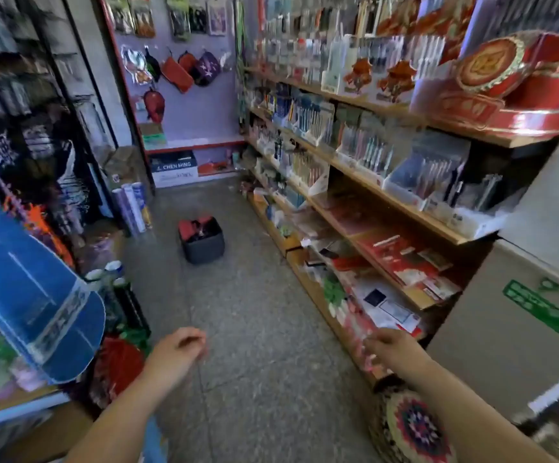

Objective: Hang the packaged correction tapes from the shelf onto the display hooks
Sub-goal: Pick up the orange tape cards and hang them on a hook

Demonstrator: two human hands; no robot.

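Two grips in view, both bare, both stretched forward over a grey floor (254, 312).

Left grip (177, 354): fingers loosely curled, nothing in it, over the floor just beside the stock on the left.

Right grip (392, 349): blurred, close to the front edge of the lowest board of the shelf rack (306, 282), fingers pointing toward the packets lying there. Impossible to tell whether closed on anything or merely near it.

Packaged correction tapes: not to be picked out with certainty. Too much blur across the small goods on the rack to say which packets, or which board.

On the right, one shelf rack with four wooden boards, crowded with pen boxes, cards and flat packets. At the far end of the aisle, one pale pegboard (204, 108) with several pouches hanging on it. Below it, one white and blue carton (174, 168).

On the floor, well ahead of both grips, one dark basket (202, 243) with red items inside. At the left, one blue board (37, 295), tilted. At the lower right, one brown cardboard box (491, 355) with one green label, and one round patterned piece (411, 429) beside the right forearm.
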